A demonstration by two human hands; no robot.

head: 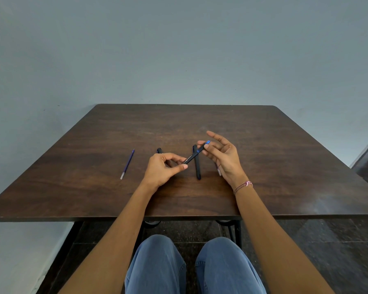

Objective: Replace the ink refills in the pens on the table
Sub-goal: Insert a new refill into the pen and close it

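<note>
A black pen with a blue tip end (pixel 193 156) is held above the dark wooden table (pixel 94 187). My left hand (pixel 162 170) pinches its rear end. My right hand (pixel 223 155) grips the blue end with thumb and fingertips, the other fingers spread. A second black pen (pixel 197 169) lies on the table under the held one. A third black pen (pixel 159 150) pokes out behind my left hand, mostly hidden. A blue ink refill (pixel 127 164) lies to the left. Another refill's clear end (pixel 219 172) shows beside my right wrist.
The table stands against a plain grey-blue wall (pixel 179 49). Its near edge is just above my knees in blue jeans (pixel 191 266). A dark stone floor (pixel 338 240) lies to the right.
</note>
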